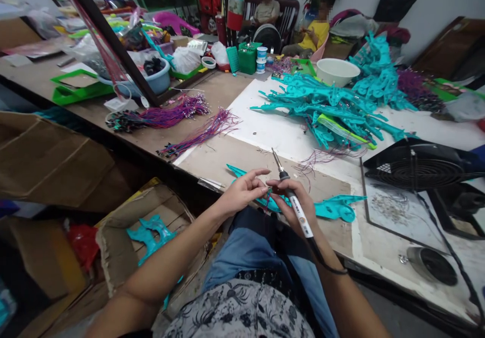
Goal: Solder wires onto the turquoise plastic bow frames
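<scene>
My right hand [297, 201] is closed around a soldering iron [299, 211], its metal tip pointing up and away. Between the fingertips of both hands is a small part with red and blue wires [268, 196], too small to make out fully. My left hand [244, 191] pinches at it from the left, index finger stretched out. Beneath and beyond the hands, a turquoise plastic piece [339, 207] lies at the table's near edge, partly hidden by them.
A heap of turquoise pieces [322, 103] covers the back right. Wire bundles [166, 113] lie at left. A black fan [420, 163] and metal cup [432, 266] stand at right. An open cardboard box [109, 249] is below left. Two people sit far back.
</scene>
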Demonstrator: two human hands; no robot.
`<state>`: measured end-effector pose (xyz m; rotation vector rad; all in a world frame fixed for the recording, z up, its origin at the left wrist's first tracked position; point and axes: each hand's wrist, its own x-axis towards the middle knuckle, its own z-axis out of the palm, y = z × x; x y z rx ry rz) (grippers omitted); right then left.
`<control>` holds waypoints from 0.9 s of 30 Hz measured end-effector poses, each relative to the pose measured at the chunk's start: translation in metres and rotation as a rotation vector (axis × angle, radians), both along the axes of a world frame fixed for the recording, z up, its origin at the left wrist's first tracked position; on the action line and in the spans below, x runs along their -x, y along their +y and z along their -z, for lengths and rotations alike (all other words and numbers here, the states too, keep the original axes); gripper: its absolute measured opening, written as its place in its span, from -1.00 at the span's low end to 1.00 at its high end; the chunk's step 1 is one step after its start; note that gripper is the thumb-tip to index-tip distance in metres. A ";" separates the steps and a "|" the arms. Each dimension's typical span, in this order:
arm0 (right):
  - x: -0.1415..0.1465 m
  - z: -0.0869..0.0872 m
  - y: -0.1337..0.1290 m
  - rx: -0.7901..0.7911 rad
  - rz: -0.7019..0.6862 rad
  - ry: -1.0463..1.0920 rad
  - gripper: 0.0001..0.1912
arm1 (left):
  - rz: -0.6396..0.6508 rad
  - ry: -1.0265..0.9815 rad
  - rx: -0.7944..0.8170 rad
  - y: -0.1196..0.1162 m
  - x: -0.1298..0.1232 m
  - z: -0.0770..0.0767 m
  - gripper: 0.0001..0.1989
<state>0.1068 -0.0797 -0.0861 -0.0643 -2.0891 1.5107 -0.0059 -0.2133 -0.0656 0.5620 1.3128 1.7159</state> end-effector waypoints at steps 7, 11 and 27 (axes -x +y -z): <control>-0.002 0.012 -0.001 0.095 0.009 0.060 -0.72 | -0.015 0.022 -0.022 0.001 -0.006 0.006 -0.50; -0.002 0.019 -0.002 0.172 0.043 0.093 -0.70 | -0.024 0.074 -0.045 -0.001 -0.009 0.005 -0.52; 0.011 0.009 0.004 0.119 0.267 0.058 -0.83 | -0.341 0.031 0.020 -0.024 0.004 -0.005 -0.59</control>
